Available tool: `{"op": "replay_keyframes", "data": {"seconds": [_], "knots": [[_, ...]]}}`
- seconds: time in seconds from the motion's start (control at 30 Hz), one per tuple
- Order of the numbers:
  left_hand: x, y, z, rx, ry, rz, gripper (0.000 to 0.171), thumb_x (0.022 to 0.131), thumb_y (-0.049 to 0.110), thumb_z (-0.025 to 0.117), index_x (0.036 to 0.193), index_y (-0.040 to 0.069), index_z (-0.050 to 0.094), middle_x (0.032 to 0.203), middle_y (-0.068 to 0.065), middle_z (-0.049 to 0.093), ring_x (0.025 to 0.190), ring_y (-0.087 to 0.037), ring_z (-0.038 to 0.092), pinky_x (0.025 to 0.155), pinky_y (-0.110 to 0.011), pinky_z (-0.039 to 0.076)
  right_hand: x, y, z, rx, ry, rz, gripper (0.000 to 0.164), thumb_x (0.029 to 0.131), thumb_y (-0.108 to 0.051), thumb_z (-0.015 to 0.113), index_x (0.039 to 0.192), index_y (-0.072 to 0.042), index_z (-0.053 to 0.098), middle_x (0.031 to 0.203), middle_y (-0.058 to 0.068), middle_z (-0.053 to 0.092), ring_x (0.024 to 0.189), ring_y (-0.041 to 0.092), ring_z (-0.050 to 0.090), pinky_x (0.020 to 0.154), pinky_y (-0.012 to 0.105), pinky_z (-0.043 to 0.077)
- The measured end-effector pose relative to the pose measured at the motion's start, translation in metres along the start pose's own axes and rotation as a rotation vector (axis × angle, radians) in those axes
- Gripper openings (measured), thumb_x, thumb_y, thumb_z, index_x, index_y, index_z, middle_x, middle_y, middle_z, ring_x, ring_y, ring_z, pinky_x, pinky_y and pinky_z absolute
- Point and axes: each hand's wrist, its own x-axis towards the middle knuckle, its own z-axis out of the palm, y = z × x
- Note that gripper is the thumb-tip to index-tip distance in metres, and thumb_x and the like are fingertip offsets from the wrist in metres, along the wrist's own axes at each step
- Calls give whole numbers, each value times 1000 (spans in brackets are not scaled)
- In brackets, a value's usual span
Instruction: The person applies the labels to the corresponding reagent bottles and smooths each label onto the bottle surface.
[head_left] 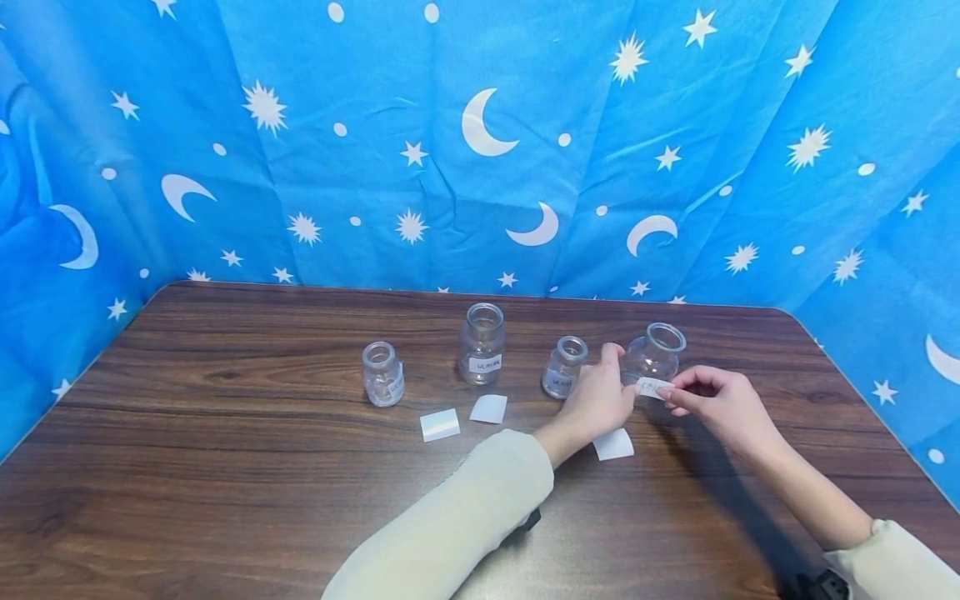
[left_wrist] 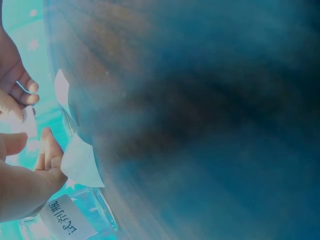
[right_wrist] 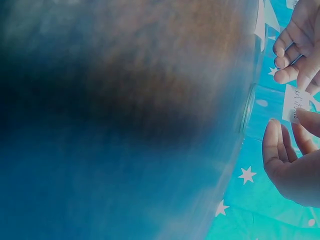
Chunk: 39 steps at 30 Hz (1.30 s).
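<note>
At the right of the group of jars stands a round clear glass jar (head_left: 656,354). A small white label with handwriting (head_left: 650,387) lies across its lower front. My right hand (head_left: 723,408) pinches the label's right end between thumb and fingers. My left hand (head_left: 600,392) is at the jar's left side, fingers beside the glass and thumb at the label's left end. In the right wrist view both thumbs meet the label (right_wrist: 290,106). Whether the label is stuck to the glass cannot be told. Just left of my left hand stands a smaller labelled jar (head_left: 564,371), partly covered by it.
Farther left stand a taller labelled jar (head_left: 483,337) and a small labelled jar (head_left: 382,379). Pieces of white paper (head_left: 440,425) lie in front of them, with another paper piece (head_left: 613,444) below my left hand. A blue star-patterned curtain (head_left: 420,175) hangs behind the wooden table (head_left: 225,467).
</note>
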Motion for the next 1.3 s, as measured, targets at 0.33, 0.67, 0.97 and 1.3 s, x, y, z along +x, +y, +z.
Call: {"op": "replay_keyframes", "data": {"seconds": [0.33, 0.67, 0.97, 1.3], "knots": [[1, 0, 0, -17, -31, -7, 41, 90, 29, 57, 126, 16, 40, 62, 5, 50, 57, -8, 48, 54, -21, 38, 1, 0, 1, -45, 41, -17, 20, 87, -15, 63, 90, 5, 62, 74, 12, 63, 63, 17, 56, 56, 23, 45], [2, 0, 0, 10, -34, -26, 41, 90, 35, 56, 124, 17, 42, 110, -3, 58, 103, -15, 55, 84, -28, 44, 4, 3, 0, -88, 73, -41, 23, 85, -22, 65, 84, 1, 65, 110, 25, 58, 79, -8, 48, 62, 16, 44], [1, 0, 1, 7, -29, -24, 40, 90, 36, 55, 122, 16, 43, 118, -2, 54, 111, -15, 51, 88, -28, 42, 7, 7, -1, -72, 69, -55, 24, 83, -22, 68, 85, 1, 64, 105, 22, 61, 77, -4, 52, 58, 19, 43], [2, -3, 0, -24, -40, 7, 47, 91, 38, 54, 131, 20, 38, 122, -3, 53, 113, -16, 50, 89, -31, 42, 12, 16, -8, -18, 20, -129, 32, 83, -11, 67, 106, 6, 54, 97, 21, 61, 75, -1, 58, 62, 15, 48]]}}
